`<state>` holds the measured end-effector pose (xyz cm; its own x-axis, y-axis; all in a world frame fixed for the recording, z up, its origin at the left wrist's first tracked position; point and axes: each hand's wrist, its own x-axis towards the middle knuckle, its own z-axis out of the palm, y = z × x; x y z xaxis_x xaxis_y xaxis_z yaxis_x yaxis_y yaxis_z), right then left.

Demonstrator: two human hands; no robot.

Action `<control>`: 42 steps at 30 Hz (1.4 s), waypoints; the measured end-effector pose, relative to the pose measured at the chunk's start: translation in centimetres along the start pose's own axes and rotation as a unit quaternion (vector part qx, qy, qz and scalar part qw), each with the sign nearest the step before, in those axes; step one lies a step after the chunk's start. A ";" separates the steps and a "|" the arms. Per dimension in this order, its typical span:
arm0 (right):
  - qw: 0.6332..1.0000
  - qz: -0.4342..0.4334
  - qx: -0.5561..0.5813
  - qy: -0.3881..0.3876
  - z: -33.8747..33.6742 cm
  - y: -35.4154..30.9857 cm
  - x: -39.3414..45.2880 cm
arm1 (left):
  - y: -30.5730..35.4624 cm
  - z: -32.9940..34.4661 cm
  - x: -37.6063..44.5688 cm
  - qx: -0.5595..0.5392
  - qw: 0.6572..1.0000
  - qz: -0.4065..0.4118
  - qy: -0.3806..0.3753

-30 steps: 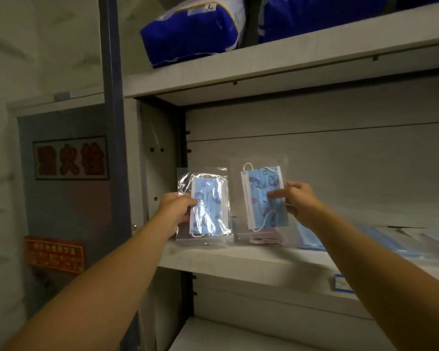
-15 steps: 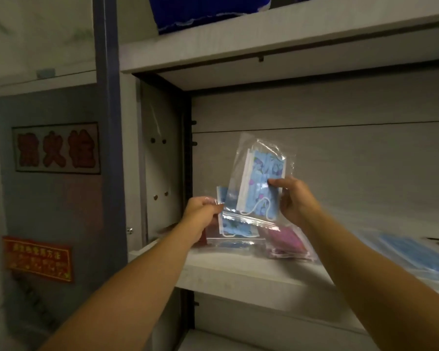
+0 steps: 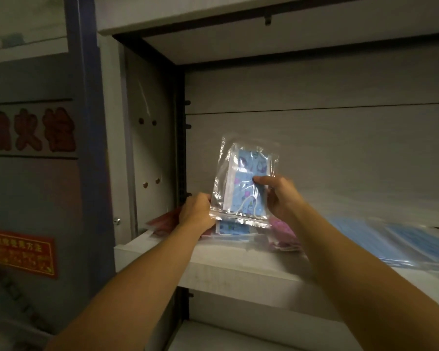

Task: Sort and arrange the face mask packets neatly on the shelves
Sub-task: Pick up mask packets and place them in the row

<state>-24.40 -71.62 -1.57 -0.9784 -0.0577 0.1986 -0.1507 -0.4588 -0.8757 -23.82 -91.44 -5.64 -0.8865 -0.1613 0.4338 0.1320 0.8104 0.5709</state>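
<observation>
Pinching a crinkly clear packet [image 3: 243, 188] (blue printed mask inside) upright above the flat shelf [image 3: 228, 264]: right hand [image 3: 280, 196] by thumb, left hand [image 3: 197, 211] gripping its lower-left corner; pink packets [image 3: 284, 234] beneath.

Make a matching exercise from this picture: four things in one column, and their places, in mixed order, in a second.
Things
1. patterned blue mask packet
2. pink mask packet
3. plain blue mask packets
4. red notice

Places
A. on the wall left of the shelf
B. flat on the shelf, far right
C. held upright in both hands
D. on the shelf under the right hand

Pairs: 1-C, 2-D, 3-B, 4-A
</observation>
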 end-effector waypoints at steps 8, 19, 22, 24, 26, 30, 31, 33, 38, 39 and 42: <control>0.999 -0.037 0.002 0.004 -0.5 -0.2 -1.0 | -1.1 1.0 0.4 0.191 0.980 0.052 0.024; 0.995 -0.034 -0.076 0.053 -1.3 0.1 -0.2 | -0.8 0.0 -0.5 0.165 0.980 0.062 0.092; 0.986 -0.035 -0.147 0.073 -1.3 0.9 0.4 | -0.9 -0.2 -0.5 0.137 0.983 0.036 0.117; 0.968 -0.055 -0.234 0.071 -1.2 1.6 0.7 | -1.0 -0.2 -0.5 0.128 0.984 0.023 0.119; 0.938 -0.075 -0.335 0.052 -1.0 2.3 0.6 | -1.0 -0.2 -0.5 0.129 0.985 0.017 0.115; 0.867 -0.075 -0.492 0.018 -1.4 3.8 1.3 | -0.9 -0.3 -0.6 0.132 0.986 0.011 0.105; 0.830 -0.087 -0.551 0.021 -1.6 3.8 1.5 | -0.9 -0.3 -0.6 0.134 0.985 0.013 0.104; 0.736 -0.116 -0.667 0.021 -1.8 3.6 1.6 | -0.8 -0.4 -0.7 0.136 0.986 0.022 0.099; 0.663 -0.112 -0.740 0.009 -1.9 3.5 1.0 | -1.0 -0.3 -0.8 0.130 0.989 0.043 0.062; 0.662 -0.108 -0.742 0.013 -1.9 3.5 1.0 | -1.0 -0.3 -0.8 0.129 0.989 0.043 0.056; 0.660 -0.085 -0.746 0.033 -2.0 3.7 1.3 | -1.2 -0.1 -0.6 0.132 0.989 0.047 0.052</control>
<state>-26.50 -71.58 -5.47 -0.9263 -0.0566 0.3725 -0.1825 0.9324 -0.3120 -23.36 -92.40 -6.51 -0.8239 -0.1245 0.5529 0.0782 0.9413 0.3284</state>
